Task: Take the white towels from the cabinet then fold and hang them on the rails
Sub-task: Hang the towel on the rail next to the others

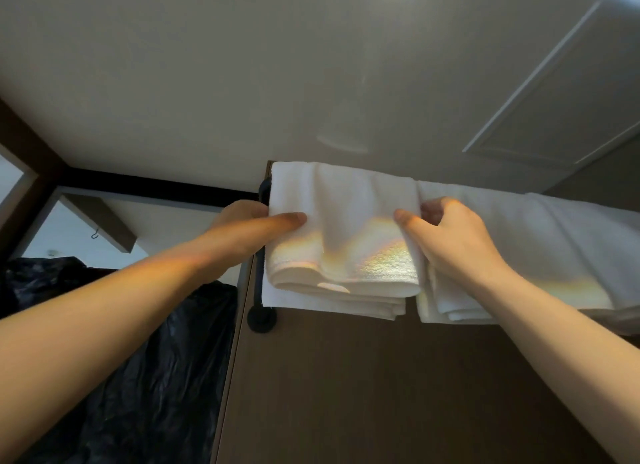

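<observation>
two grips pinch the folded white towel [349, 221] on the rail [264, 190]: left hand [242, 223], right hand [453, 236].

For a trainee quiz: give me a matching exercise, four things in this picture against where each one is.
1. left hand
2. right hand
3. black bag
4. rail bracket

a. just below the lower left corner of the folded towel
b. holds that towel's right edge
c. lower left of the view
d. holds that towel's left edge

Pairs: 1-d, 2-b, 3-c, 4-a.
</observation>
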